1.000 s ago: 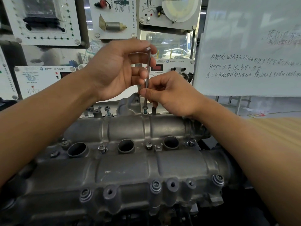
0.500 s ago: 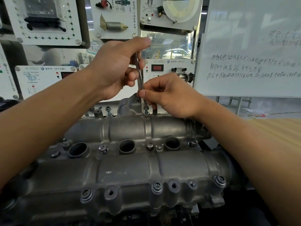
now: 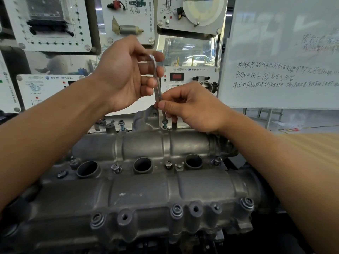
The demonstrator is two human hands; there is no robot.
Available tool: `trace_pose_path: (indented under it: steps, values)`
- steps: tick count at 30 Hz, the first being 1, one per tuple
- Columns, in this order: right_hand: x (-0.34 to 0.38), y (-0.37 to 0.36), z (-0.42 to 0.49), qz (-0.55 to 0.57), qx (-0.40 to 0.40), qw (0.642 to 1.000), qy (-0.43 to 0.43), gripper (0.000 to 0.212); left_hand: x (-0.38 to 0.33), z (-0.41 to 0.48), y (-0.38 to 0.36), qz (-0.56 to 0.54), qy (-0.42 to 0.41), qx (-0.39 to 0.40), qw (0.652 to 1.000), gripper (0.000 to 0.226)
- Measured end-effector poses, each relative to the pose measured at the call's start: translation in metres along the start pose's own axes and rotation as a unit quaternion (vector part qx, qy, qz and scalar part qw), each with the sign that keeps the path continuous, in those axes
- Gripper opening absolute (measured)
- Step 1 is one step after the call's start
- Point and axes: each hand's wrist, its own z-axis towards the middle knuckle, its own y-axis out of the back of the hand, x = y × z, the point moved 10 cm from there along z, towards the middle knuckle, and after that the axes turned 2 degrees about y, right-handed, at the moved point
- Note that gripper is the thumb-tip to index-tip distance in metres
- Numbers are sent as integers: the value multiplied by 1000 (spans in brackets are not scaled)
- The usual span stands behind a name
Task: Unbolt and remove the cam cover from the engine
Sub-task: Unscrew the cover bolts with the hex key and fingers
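Bright steel shining above dull cast metal.
The key (image 3: pixel 156 83), gripped by the left hand (image 3: pixel 124 76) and pinched by the right hand (image 3: pixel 194 109), is gleaming as smooth, polished steel. Below both hands the cover (image 3: pixel 146 189) is showing matt grey cast metal, grainy and scuffed, with a few pale scratches. The bolts (image 3: pixel 177 210) along its edge nearest the person are looking like darker, smoother metal with a slight sheen. Behind the right hand the whiteboard (image 3: pixel 275 43) is reflecting light off a smooth, glossy face. Behind the left hand the white panels (image 3: pixel 55 92) are looking smooth and faintly shiny; plastic or painted sheet, it is hard telling. Right of the right forearm a pale tabletop (image 3: pixel 311 143) is showing a blurred, wood-like grain.
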Motion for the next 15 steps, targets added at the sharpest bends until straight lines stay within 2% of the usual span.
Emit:
trace_pose_path:
  steps: [4,9,12,15]
  values:
    - [-4,3,-1,16,-10,1000,-11,27,-3,-2,-16,-6,-17,84,996,43]
    - [-6,5,-1,17,-19,999,-19,29,-5,-6,-25,14,-29,128,991,29]
    - [-6,5,-1,15,-24,999,-20,31,-6,-7,-27,39,-47,126,990,22]
    - [-6,4,0,17,-19,1000,-15,30,-8,-6,-22,74,-66,74,992,24]
